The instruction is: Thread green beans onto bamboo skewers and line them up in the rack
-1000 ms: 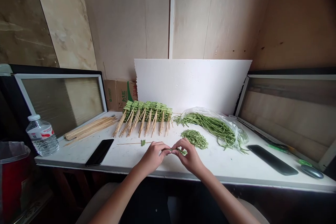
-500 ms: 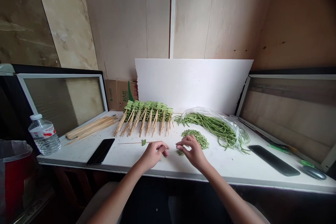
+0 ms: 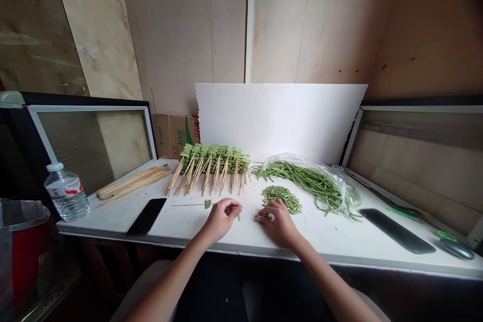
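My left hand (image 3: pixel 219 219) is closed around the right part of a thin wooden skewer (image 3: pixel 188 205), which reaches out to the left. Short green bean pieces (image 3: pixel 208 204) are threaded side by side on it, left of the hand. Another bean piece (image 3: pixel 239 217) shows below the left fingertips; whether it is pierced, I cannot tell. My right hand (image 3: pixel 278 221) is bent down with curled fingers over a few loose cut pieces, in front of the pile of cut bean pieces (image 3: pixel 285 198). What its fingertips pinch is hidden.
Behind stand stacked bean skewers (image 3: pixel 215 156), with loose skewers (image 3: pixel 134 182) to their left. Long green beans (image 3: pixel 302 178) lie in a clear bag at the right. A phone (image 3: pixel 147 217), a water bottle (image 3: pixel 67 193) and a dark flat object (image 3: pixel 398 230) are on the table (image 3: pixel 320 246).
My right hand has lowered onto the loose bean pieces. A bean piece now shows at my left fingertips, which are raised slightly. The view has shifted a little.
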Demonstrator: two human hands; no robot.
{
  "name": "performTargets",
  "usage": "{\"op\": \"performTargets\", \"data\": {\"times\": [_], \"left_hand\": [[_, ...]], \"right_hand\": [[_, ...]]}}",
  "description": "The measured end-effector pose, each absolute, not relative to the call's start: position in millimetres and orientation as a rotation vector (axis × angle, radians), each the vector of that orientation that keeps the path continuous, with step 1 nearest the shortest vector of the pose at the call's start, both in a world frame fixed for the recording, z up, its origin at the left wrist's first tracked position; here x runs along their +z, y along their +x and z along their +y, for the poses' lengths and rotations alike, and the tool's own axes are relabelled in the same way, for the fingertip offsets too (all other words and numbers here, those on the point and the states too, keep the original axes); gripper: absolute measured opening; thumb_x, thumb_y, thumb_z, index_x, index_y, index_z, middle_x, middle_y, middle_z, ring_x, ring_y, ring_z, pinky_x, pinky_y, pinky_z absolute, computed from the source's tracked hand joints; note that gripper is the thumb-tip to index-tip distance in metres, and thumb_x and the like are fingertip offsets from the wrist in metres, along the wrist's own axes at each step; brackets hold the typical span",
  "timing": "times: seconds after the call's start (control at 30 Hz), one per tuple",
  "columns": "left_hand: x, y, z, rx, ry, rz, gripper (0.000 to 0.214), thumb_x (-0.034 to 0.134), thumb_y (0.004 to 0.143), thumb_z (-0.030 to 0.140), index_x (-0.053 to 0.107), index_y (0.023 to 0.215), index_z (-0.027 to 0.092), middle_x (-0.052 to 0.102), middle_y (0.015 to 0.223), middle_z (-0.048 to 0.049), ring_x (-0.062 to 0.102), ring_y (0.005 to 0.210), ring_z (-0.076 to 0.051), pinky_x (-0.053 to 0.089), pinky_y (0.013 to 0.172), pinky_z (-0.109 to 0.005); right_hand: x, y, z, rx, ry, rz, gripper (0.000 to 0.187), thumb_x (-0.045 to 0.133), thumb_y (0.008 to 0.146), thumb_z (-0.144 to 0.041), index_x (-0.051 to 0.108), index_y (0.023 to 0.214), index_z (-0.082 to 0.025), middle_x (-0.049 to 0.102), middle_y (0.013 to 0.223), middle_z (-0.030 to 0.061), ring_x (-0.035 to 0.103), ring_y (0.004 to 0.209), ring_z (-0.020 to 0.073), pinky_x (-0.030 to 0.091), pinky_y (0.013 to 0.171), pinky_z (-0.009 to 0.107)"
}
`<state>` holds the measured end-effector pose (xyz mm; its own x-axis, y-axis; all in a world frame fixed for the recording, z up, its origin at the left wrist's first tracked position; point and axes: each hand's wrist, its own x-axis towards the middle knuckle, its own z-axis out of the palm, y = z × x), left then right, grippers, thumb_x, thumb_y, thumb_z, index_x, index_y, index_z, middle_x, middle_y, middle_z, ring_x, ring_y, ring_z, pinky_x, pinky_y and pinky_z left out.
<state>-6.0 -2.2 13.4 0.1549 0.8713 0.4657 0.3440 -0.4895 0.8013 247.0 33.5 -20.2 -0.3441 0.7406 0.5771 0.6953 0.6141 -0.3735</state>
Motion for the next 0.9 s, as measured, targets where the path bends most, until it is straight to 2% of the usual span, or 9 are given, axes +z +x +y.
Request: {"op": "performTargets", "data": {"times": [0.23,0.53,0.7,0.83,0.9], "left_hand": [[12.8,-4.1,-2.3,1.315,1.817,1.113,0.032,0.068,0.093,0.046,0.073,0.102,0.016,0.078,0.088,-0.0086,0.074,0.083,-0.021,0.059,0.083,-0.036],[13.6,1.2,-6.1,1.271,1.731,1.033,0.034,0.073,0.09,0.044,0.074,0.106,0.015,0.08,0.096,-0.0113,0.077,0.091,-0.024,0.061,0.087,-0.037],[0.7,4.9,-3.2,1.202,1.755,1.078,0.029,0.073,0.089,0.037,0.074,0.108,0.016,0.078,0.099,-0.0104,0.074,0.092,-0.022,0.059,0.086,-0.036],[-13.4,1.6,-3.9,1.01,1.996,1.148,0.038,0.081,0.08,0.026,0.074,0.117,0.021,0.072,0.109,-0.0079,0.067,0.096,-0.021,0.054,0.088,-0.034],[-16.2,0.2,-7.0,0.915,2.123,1.104,0.026,0.079,0.083,0.024,0.078,0.109,0.023,0.07,0.11,-0.0074,0.065,0.1,-0.023,0.052,0.092,-0.035]], "right_hand": [[-16.7,247.9,32.5,0.086,-1.111,-2.081,0.02,0.071,0.093,-0.041,0.082,0.097,-0.026,0.072,0.092,0.0105,0.057,0.098,0.0322,0.048,0.087,0.046],[7.7,226.5,8.8,0.317,-0.898,-2.034,0.036,0.071,0.092,-0.053,0.075,0.116,-0.027,0.075,0.097,0.0087,0.063,0.098,0.029,0.052,0.089,0.043],[1.9,219.9,8.6,0.313,-0.894,-2.043,0.024,0.063,0.099,-0.044,0.079,0.1,-0.026,0.075,0.09,0.0083,0.063,0.089,0.0265,0.052,0.084,0.041],[-2.7,230.7,19.6,0.222,-0.958,-1.981,0.024,0.061,0.1,-0.042,0.078,0.096,-0.025,0.075,0.09,0.0079,0.063,0.09,0.0277,0.05,0.085,0.043],[-1.4,238.9,24.7,0.195,-1.004,-1.928,0.026,0.061,0.1,-0.044,0.078,0.096,-0.025,0.075,0.091,0.0085,0.064,0.091,0.0287,0.049,0.086,0.045]]}}
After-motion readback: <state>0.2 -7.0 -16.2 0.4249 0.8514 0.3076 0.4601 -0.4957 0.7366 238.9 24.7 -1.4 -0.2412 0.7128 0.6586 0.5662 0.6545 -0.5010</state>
